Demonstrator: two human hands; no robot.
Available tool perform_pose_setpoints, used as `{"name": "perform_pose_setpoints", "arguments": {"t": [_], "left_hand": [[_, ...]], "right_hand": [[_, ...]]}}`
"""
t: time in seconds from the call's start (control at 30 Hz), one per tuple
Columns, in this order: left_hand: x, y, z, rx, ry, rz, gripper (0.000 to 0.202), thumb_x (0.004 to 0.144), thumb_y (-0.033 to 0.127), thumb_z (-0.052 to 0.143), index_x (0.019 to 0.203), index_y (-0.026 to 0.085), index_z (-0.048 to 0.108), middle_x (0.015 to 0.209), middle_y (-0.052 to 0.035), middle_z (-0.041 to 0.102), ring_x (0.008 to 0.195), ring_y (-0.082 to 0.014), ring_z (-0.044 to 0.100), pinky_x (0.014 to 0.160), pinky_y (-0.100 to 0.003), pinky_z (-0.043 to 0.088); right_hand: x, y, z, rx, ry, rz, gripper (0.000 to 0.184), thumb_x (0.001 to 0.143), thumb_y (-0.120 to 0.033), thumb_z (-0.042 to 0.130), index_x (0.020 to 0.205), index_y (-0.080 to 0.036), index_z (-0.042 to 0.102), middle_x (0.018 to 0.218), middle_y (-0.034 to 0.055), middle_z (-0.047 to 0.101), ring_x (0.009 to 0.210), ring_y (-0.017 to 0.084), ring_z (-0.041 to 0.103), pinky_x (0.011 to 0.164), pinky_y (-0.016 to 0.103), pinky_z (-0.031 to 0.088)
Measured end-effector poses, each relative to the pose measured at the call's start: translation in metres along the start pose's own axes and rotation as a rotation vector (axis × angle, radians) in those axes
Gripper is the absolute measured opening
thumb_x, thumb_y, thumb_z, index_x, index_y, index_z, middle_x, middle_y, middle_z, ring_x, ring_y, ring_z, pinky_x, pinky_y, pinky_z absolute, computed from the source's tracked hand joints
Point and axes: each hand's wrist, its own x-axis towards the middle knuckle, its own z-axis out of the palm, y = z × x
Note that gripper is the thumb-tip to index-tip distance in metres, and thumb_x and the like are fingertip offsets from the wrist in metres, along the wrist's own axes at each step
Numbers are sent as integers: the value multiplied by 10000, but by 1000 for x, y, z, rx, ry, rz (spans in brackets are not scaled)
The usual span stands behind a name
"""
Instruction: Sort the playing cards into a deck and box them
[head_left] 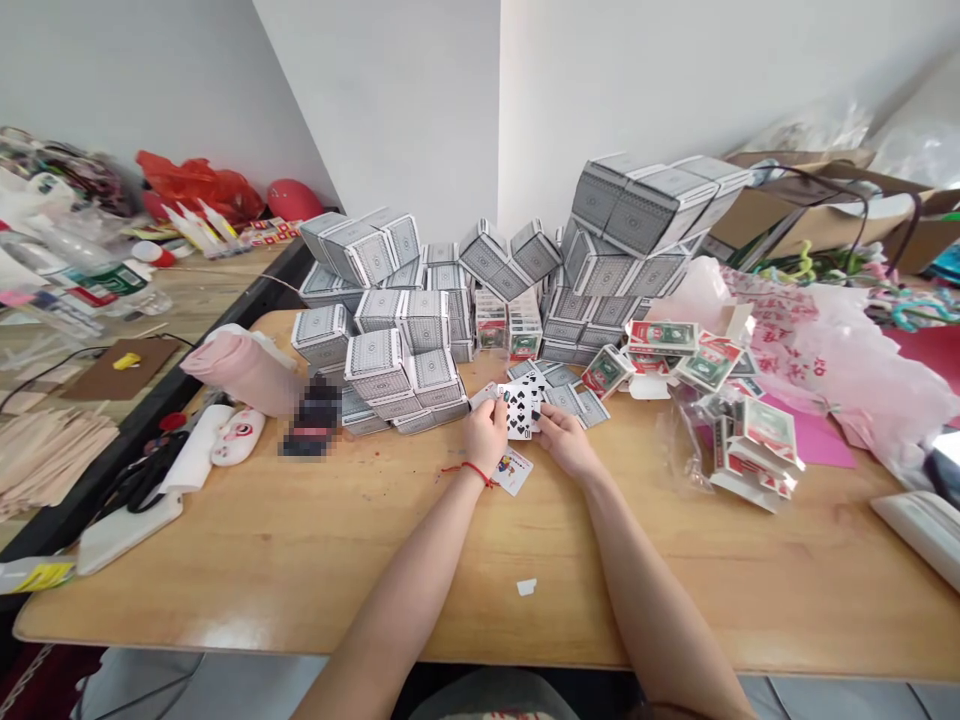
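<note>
My left hand (487, 438), with a red string at the wrist, pinches the left side of a ten of spades playing card (519, 412). From the right, my right hand (562, 438) has its fingers closed on more playing cards (536, 388) just behind that one. How many cards are in the hands is hard to tell. Below them a joker card (514, 470) lies face up on the table. Several cards with grey patterned backs (574, 388) lie spread just beyond my hands. Behind these rise stacks of folded card blocks (405, 375).
Taller card blocks (637, 205) stand at the back right. Opened card boxes (761, 445) and pink plastic bags (817, 340) lie to the right. On the left are a pink roll (240, 370), scissors (142, 470) and wooden sticks (56, 450). A paper scrap (527, 587) lies near the front edge.
</note>
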Motion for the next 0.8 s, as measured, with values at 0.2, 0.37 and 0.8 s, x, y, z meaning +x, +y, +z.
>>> {"name": "perform_pose_setpoints", "arguments": {"t": [0.2, 0.37, 0.8], "left_hand": [[-2, 0, 1, 38, -14, 19, 381, 862, 354, 369, 523, 184, 406, 467, 3, 464, 445, -100, 401, 483, -241, 236], [-2, -1, 3, 76, -23, 27, 356, 870, 325, 358, 559, 183, 457, 491, -11, 505, 455, -110, 438, 484, -247, 244], [-14, 11, 5, 86, 35, 173, 341, 881, 311, 353, 603, 175, 496, 491, -11, 505, 457, -104, 461, 488, -241, 270]], "right_hand": [[0, 4, 0, -155, 89, -51, 176, 734, -370, 534, 698, -198, 519, 607, -17, 540, 580, 131, 500, 544, 243, 415], [-1, 9, 2, -512, 224, -189, 191, 767, -327, 435, 622, -202, 425, 530, -39, 412, 499, 113, 387, 465, 221, 319], [-10, 14, 33, -1072, 623, -322, 160, 786, -218, 350, 676, -198, 464, 484, -23, 419, 429, 131, 367, 464, 246, 253]]}}
